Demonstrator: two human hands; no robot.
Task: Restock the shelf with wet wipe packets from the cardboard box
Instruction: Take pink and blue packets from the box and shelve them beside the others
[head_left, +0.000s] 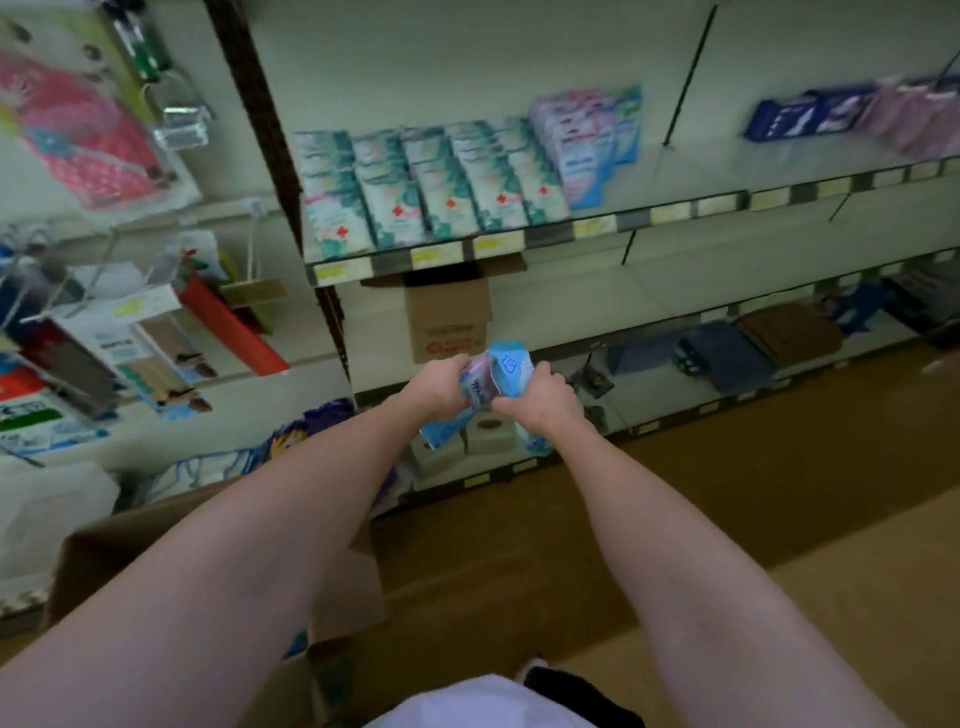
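Observation:
Both my arms reach out toward the shelving. My left hand (441, 387) and my right hand (545, 397) together grip a bunch of light blue wet wipe packets (506, 371), held in front of the lower shelves; more blue packaging shows below the hands. Rows of teal-and-white wipe packets (426, 187) stand on the upper shelf (545, 234), with pink-and-blue packets (582, 140) to their right. An open cardboard box (208, 545) sits on the floor at lower left, partly behind my left arm; its contents are mostly hidden.
A smaller cardboard box (449, 317) sits on the middle shelf behind my hands. Blue and pink packs (852, 114) lie on the upper shelf at far right. Hanging goods and paper bags (130, 332) fill the left rack. Brown floor (675, 519) runs along the shelf.

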